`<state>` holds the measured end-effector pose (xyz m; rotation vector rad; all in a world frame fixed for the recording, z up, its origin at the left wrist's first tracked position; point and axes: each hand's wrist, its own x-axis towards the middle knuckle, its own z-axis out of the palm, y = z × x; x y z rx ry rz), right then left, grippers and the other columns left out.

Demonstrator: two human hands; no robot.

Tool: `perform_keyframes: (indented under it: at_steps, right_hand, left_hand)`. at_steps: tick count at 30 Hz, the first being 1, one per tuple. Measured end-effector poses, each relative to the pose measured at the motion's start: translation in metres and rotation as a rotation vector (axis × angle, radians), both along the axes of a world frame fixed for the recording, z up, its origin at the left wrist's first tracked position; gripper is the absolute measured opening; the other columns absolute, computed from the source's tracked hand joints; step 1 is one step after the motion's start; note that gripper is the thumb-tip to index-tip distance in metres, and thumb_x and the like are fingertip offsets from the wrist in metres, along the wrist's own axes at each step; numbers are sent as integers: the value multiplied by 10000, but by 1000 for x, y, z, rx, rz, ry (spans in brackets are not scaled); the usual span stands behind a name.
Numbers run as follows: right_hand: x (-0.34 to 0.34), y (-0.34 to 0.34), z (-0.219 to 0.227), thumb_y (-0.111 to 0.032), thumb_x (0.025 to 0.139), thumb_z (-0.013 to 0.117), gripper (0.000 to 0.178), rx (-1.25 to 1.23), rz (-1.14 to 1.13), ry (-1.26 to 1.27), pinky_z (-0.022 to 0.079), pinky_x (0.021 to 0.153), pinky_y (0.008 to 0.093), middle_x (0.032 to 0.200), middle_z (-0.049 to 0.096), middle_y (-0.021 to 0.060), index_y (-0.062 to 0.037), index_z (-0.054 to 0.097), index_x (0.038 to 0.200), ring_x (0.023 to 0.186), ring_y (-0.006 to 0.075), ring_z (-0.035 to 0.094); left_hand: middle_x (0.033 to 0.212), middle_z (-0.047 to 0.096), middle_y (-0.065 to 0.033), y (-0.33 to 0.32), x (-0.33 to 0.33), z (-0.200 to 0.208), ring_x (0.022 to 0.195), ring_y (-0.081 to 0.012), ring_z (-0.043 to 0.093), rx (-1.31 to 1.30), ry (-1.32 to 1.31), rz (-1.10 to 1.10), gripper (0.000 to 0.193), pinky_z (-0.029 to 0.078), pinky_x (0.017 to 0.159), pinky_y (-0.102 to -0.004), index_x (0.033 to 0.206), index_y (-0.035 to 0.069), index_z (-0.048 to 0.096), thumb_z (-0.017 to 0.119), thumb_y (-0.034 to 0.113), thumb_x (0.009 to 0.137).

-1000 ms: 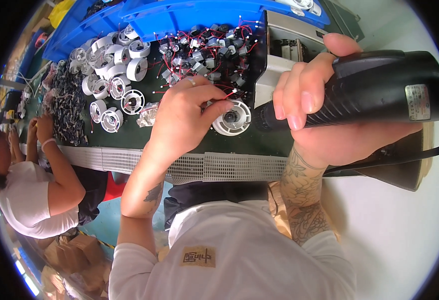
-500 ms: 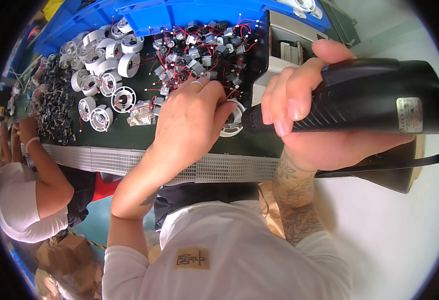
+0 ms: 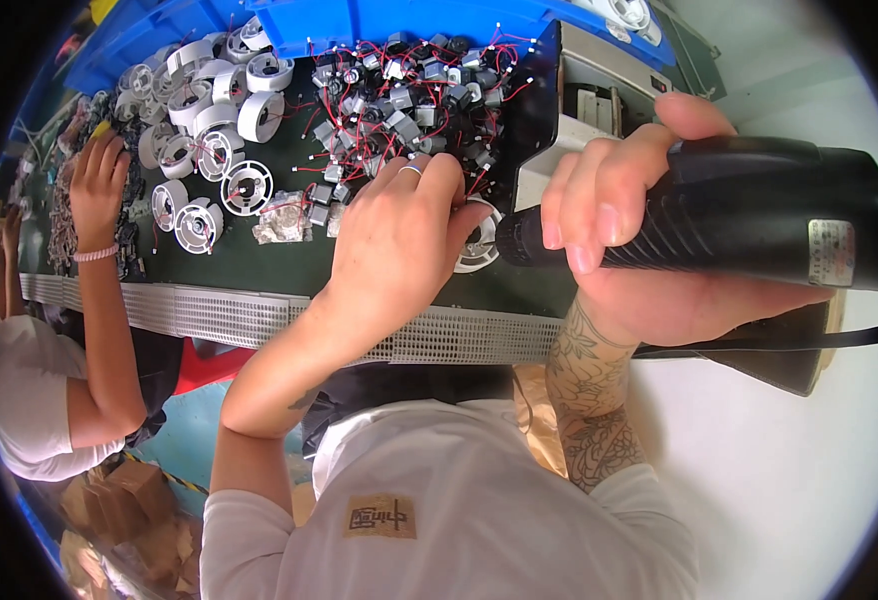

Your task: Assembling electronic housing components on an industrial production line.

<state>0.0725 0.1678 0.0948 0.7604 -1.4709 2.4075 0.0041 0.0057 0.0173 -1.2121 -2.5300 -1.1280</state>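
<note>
My right hand [image 3: 629, 220] is closed around a black electric screwdriver [image 3: 759, 215], held level with its tip pointing left. The tip end meets a white round plastic housing [image 3: 479, 250] lying near the front of the green bench. My left hand [image 3: 399, 225] grips the housing's left side, thumb along its upper edge, the other fingertips hidden behind the hand. Just beyond it lies a heap of small grey motors [image 3: 399, 120] with red and black wires. Beside my left wrist sits a clear plastic bag of small parts [image 3: 284, 220].
White round housings [image 3: 259, 115] are piled at the left, and blue bins [image 3: 359, 25] line the back. A metal machine box [image 3: 599, 85] stands at right. A perforated white strip [image 3: 459, 335] edges the bench. At far left, a co-worker's hand [image 3: 99, 180] is over dark wired parts [image 3: 64, 220].
The view has shifted slightly; both my hands keep their holds, with the screwdriver still against the housing. The co-worker's arm has stretched farther over the dark wired parts.
</note>
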Motion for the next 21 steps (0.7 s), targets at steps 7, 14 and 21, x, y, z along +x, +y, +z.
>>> perform_keyframes:
  at_steps: [7,14,21]
  right_hand:
    - [-4,-12,11,-884,733,393,1109,74,-54,-51,432,591,381,831,578,88,-24,360,1432,641,214,530]
    - [-2,-22,15,-904,708,386,1118,109,-28,-123,428,589,379,827,578,102,-30,390,1405,619,225,518]
    - [-3,-13,6,-920,685,380,1134,24,-58,-146,428,580,375,828,580,124,5,442,1339,605,233,517]
  left_hand:
    - [724,577,-110,0,0,-6,701,-322,588,101,37,-18,258,485,593,-423,808,42,517,740,168,774]
    - [731,570,-110,-2,0,-9,718,-318,589,120,-16,-13,240,484,601,-429,812,40,515,727,149,783]
    - [745,576,-113,-4,2,-7,717,-323,589,121,-17,-30,232,482,597,-434,818,36,511,719,134,786]
